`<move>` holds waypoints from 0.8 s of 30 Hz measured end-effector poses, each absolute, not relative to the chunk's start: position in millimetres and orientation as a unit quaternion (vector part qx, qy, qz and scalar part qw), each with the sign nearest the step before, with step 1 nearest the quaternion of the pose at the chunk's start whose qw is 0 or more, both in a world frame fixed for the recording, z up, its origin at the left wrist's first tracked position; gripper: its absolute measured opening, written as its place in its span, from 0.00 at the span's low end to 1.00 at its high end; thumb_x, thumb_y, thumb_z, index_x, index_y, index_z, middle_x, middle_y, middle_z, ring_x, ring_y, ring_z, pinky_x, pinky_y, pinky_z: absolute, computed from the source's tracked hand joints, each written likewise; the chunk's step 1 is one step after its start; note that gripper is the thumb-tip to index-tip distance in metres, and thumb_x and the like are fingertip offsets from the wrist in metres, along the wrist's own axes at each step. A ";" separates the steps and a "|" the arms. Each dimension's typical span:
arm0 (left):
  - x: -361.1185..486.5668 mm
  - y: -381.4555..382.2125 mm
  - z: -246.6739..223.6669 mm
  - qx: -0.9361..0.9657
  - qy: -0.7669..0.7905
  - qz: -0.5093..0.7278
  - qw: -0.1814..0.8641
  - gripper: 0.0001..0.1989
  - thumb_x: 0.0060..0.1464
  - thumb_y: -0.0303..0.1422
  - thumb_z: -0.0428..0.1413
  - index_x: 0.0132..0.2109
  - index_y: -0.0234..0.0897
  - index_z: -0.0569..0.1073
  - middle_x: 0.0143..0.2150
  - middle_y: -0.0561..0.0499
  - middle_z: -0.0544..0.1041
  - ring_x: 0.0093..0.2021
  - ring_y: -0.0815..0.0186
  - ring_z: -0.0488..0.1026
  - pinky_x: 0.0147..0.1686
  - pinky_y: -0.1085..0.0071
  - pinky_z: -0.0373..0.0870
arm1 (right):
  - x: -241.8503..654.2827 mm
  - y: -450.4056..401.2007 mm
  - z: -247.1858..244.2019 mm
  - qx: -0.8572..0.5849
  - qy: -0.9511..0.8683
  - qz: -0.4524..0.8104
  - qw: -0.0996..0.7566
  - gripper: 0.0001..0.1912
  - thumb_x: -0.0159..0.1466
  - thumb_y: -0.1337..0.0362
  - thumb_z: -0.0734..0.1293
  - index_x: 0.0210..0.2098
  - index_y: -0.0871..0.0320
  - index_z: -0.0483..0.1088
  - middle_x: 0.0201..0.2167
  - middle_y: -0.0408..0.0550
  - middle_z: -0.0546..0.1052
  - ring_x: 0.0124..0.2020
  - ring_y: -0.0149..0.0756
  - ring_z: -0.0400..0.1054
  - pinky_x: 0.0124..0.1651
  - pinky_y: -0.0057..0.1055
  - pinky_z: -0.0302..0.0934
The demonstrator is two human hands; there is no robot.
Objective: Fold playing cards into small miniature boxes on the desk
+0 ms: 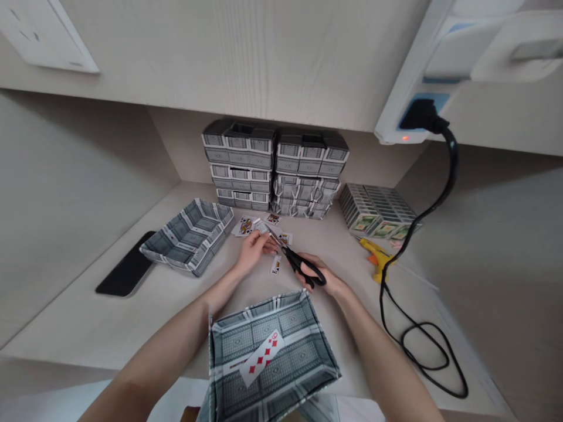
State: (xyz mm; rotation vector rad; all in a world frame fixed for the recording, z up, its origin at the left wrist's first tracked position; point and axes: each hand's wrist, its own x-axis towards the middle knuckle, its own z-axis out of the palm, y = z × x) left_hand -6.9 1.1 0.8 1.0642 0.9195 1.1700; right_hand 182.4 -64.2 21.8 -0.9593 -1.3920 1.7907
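Observation:
My right hand (317,271) is closed round the handles of black scissors (292,258), whose blades point up and left. In my left hand (255,251) a playing card (261,226) is pinched, with the blades at its edge. Several cut and whole cards (244,226) lie just beyond, and a narrow king strip (275,264) rests under the scissors. Nearest my body sits an open tray made of grey-backed cards (303,350), with a cut strip of a diamond card (263,356) lying inside it.
Another card tray (193,237) stands at left beside a black phone (127,266). Stacked card boxes (240,158) line the back. At right are packed decks (373,211), a yellow glue gun (377,258) and a looping black cable (451,170) from a power strip (413,70).

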 end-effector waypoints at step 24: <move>-7.3 1.2 -0.5 0.479 0.382 0.487 0.622 0.12 0.48 0.40 0.53 0.30 0.33 0.65 0.26 0.49 0.75 0.25 0.68 0.73 0.26 0.72 0.71 | 179.8 -64.7 25.4 -0.383 -0.526 0.679 0.340 0.27 0.50 0.45 0.66 0.37 0.62 0.63 0.17 0.37 0.62 0.11 0.22 0.54 0.12 0.22 0.48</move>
